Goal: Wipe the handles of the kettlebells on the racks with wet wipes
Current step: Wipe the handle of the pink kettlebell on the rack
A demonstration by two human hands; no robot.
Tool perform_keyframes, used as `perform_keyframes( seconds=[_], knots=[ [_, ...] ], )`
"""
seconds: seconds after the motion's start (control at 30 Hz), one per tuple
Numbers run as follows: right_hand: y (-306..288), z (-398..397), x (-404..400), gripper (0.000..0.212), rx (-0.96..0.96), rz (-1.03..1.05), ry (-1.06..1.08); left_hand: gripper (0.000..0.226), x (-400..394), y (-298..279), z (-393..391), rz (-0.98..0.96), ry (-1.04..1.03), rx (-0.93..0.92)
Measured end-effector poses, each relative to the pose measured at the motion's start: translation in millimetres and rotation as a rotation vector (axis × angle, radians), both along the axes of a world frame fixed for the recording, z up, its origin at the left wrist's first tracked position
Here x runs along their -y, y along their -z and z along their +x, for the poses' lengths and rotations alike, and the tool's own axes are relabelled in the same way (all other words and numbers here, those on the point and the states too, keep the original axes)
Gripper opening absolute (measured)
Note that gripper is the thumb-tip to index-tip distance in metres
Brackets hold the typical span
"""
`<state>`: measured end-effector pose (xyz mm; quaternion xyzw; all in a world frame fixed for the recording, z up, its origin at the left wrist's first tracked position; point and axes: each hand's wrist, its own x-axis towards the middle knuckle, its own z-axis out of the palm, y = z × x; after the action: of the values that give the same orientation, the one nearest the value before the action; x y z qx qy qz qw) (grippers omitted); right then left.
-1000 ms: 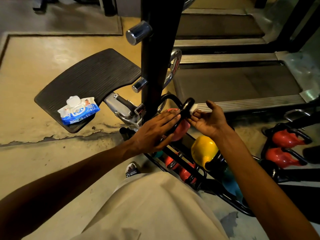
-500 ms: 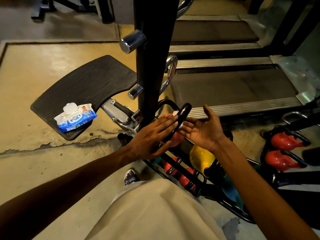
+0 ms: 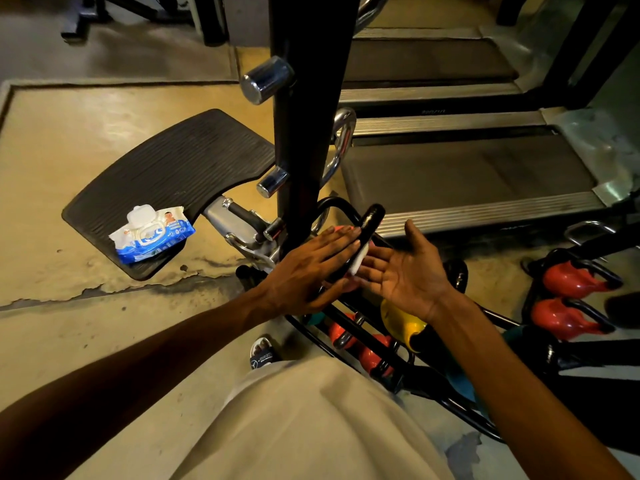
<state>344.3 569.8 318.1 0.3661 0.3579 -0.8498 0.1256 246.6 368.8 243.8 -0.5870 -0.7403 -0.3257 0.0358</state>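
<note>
**Kettlebell wipe-down: one handle in hand, most of the racks apparently still to do**

Item in work: a black, glossy, looped metal kettlebell handle [image 3: 369,225] on a pink-red rounded kettlebell, standing at the top of a black tubular steel rack [image 3: 408,344], just at 5 o'clock from a black upright steel post [image 3: 308,133].

Left hand [image 3: 311,271]: fingers straight and flat, pressed against the 9 o'clock side of the handle; curled round nothing.

Right hand [image 3: 403,268]: palm up, fingers extended and relaxed, pressing a small white wet wipe [image 3: 360,259] against the 3 o'clock side of the handle. The wipe sits sandwiched between fingers and handle, not pinched.

Supply: a blue-and-white soft plastic pack of wet wipes [image 3: 150,233] with a white flip lid, lying on a black ribbed rubber footplate [image 3: 173,174], well apart at 9 o'clock from the hands.

Remaining stock, by judgement: a yellow rounded kettlebell [image 3: 398,320] just below the right wrist; small red kettlebells [image 3: 372,355] lower in the same rack; two red kettlebells with black handles [image 3: 571,299] in a second rack at 3 o'clock. Nothing shows whether any of these have been wiped; no used wipes are visible.

Progress: wiping under way on one handle; the task looks to be at an early or middle stage, with several handles plausibly outstanding.
</note>
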Motion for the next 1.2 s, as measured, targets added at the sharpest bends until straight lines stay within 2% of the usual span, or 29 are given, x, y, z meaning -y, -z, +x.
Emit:
perform_keyframes(
  seconds=[0.07,0.2,0.37,0.53,0.63,0.73,0.8,0.9,0.97,1.03,1.2],
  knots=[
    [-5,2,-2,0.095,-0.009,-0.031,0.046,0.069,0,2,-1,0.0,0.003,0.001],
    [-12,-7,4,0.09,-0.058,-0.04,0.27,0.069,1,4,-1,-0.005,-0.014,-0.005],
    [-12,3,22,0.09,-0.038,0.063,0.029,0.07,3,2,0,-0.004,-0.014,-0.017],
    [-23,7,34,0.087,-0.145,0.12,0.132,0.076,9,3,4,-0.002,-0.034,-0.009],
    [-28,-5,43,0.081,-0.159,0.334,0.169,0.077,10,5,5,-0.016,-0.011,-0.012],
    [-26,-16,51,0.061,-0.235,0.564,0.13,0.078,11,3,6,-0.011,-0.014,-0.009],
    [-23,-14,58,0.062,-0.193,0.757,-0.017,0.078,12,2,7,-0.001,-0.027,-0.004],
    [0,2,54,0.095,-0.259,1.101,-0.315,0.077,17,6,10,-0.002,-0.043,-0.002],
    [14,19,44,0.094,-0.377,1.388,-0.525,0.076,23,10,13,-0.005,-0.053,-0.002],
    [15,32,36,0.09,-0.438,1.584,-0.667,0.075,28,13,15,-0.007,-0.057,-0.005],
    [13,0,12,0.089,-0.318,1.654,-0.685,0.078,32,14,18,-0.003,-0.061,-0.01]
  ],
)
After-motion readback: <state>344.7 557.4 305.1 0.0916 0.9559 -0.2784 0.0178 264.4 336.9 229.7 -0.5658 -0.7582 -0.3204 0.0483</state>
